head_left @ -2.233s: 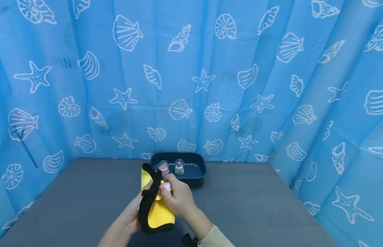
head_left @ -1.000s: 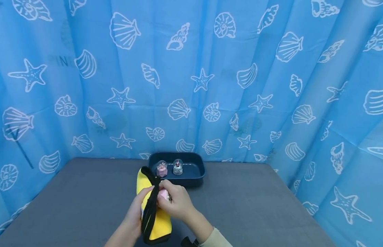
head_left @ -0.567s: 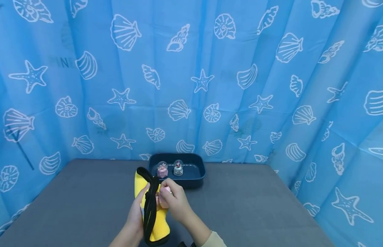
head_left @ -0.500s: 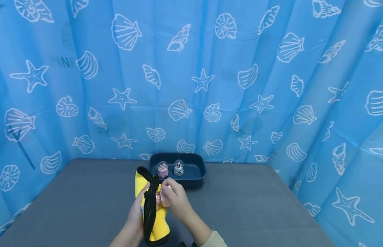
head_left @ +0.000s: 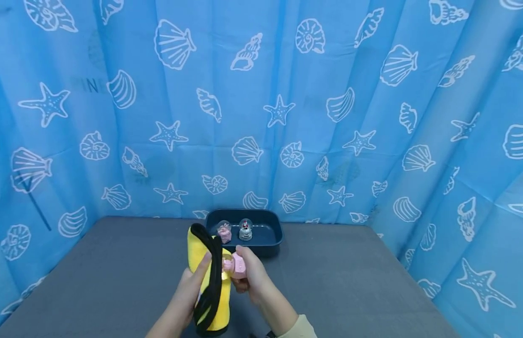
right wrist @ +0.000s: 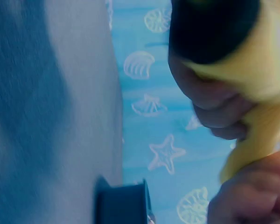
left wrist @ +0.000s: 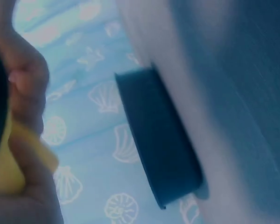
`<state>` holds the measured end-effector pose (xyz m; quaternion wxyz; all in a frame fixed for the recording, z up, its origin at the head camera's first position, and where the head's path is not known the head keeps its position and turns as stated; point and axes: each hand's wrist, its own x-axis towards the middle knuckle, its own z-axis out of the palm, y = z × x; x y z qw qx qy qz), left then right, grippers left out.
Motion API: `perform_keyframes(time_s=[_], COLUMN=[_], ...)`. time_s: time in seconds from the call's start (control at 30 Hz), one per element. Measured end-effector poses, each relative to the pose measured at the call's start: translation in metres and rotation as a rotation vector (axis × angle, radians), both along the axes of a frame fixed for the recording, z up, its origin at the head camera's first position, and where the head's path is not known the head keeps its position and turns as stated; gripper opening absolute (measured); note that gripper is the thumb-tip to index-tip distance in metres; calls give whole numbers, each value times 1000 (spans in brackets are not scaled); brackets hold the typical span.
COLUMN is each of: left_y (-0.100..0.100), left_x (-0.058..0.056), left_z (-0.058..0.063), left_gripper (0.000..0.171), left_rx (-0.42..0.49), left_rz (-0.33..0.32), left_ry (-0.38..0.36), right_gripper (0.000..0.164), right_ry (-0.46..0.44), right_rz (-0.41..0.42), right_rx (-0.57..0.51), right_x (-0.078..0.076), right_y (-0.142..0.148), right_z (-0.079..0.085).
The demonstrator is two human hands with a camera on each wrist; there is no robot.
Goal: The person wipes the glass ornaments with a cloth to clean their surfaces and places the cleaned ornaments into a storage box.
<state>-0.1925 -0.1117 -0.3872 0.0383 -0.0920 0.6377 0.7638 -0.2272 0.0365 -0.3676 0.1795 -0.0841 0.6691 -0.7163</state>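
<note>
A yellow cloth [head_left: 198, 251] with black edging is bunched in my left hand [head_left: 188, 290], which grips it from the left with the thumb on top. My right hand [head_left: 254, 277] pinches the pink base of a small snow globe [head_left: 239, 265]. The globe's clear dome points left, against the yellow cloth. In the left wrist view the cloth [left wrist: 4, 172] and fingers fill the left edge. The right wrist view has the cloth [right wrist: 266, 126] between both hands, blurred; the snow globe is hidden there.
Behind the hands a dark blue tray [head_left: 269, 241] stands on the grey table [head_left: 337, 281]. Inside it sit a pink snow globe [head_left: 224, 232] and a white snow globe [head_left: 246, 230]. A blue shell-print curtain [head_left: 261, 117] hangs along the table's back and sides.
My right hand has turned and shifted slightly right, so more of the pink base and dome shows beside the cloth. The left hand keeps hold of the cloth.
</note>
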Motion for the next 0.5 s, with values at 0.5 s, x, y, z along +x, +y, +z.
perform_keyframes(time_s=[0.5], left_y=[2], left_x=[1], left_z=[1], left_gripper=[68], left_rx=[152], left_rz=[-2], left_ry=[8], right_gripper=[51], right_ry=[312], right_rz=[77], right_rx=[19], right_x=[5], right_y=[3], right_z=[8])
